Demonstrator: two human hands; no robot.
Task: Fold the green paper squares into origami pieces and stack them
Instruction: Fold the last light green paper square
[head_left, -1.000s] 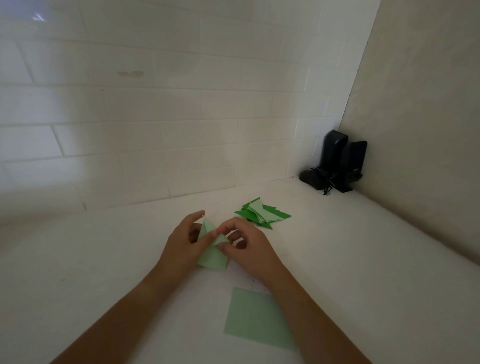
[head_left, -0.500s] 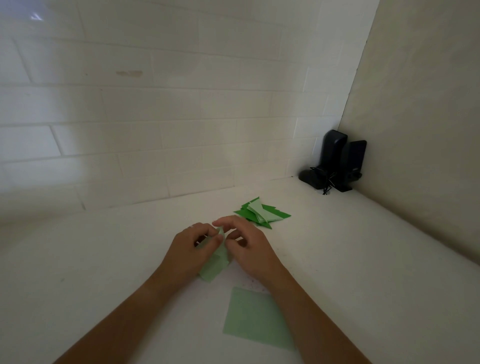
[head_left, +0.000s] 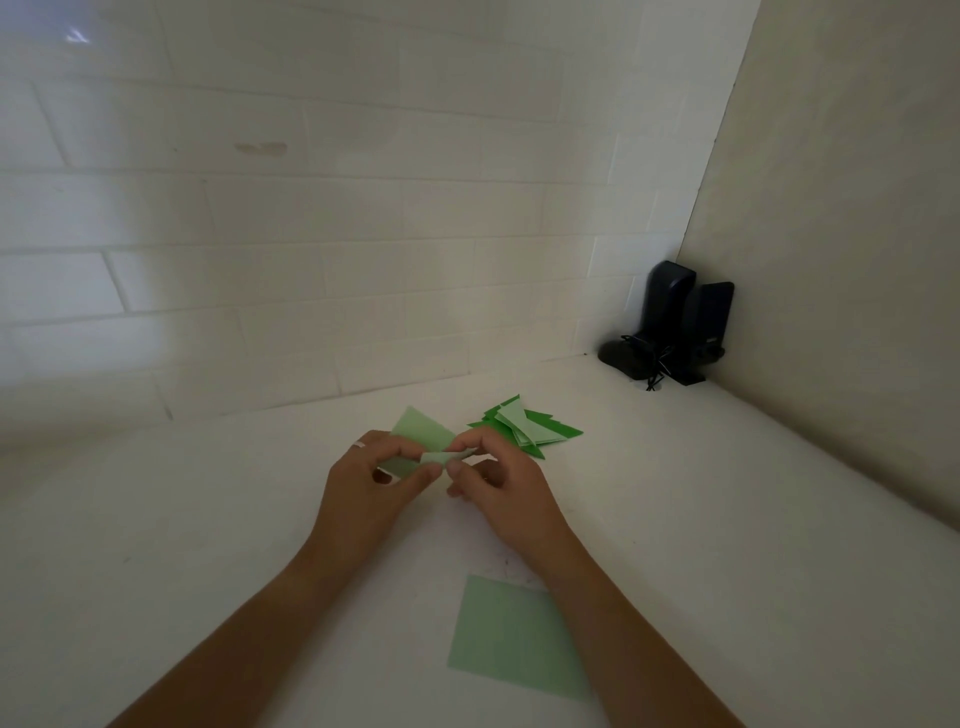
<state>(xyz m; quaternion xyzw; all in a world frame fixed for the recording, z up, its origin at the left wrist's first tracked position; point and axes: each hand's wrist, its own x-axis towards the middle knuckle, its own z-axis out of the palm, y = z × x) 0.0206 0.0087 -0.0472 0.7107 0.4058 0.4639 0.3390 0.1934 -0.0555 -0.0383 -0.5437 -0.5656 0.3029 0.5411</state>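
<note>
Hands (head_left: 363, 483) (head_left: 498, 488) pinch green paper (head_left: 422, 434)

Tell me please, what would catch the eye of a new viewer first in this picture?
First, the left hand and right hand at the centre, pinching a partly folded green paper between their fingers. Just behind, to the right, lies a pile of folded green pieces, and a flat green paper square waits near the right forearm. Two black speakers stand in the far right corner.
</note>
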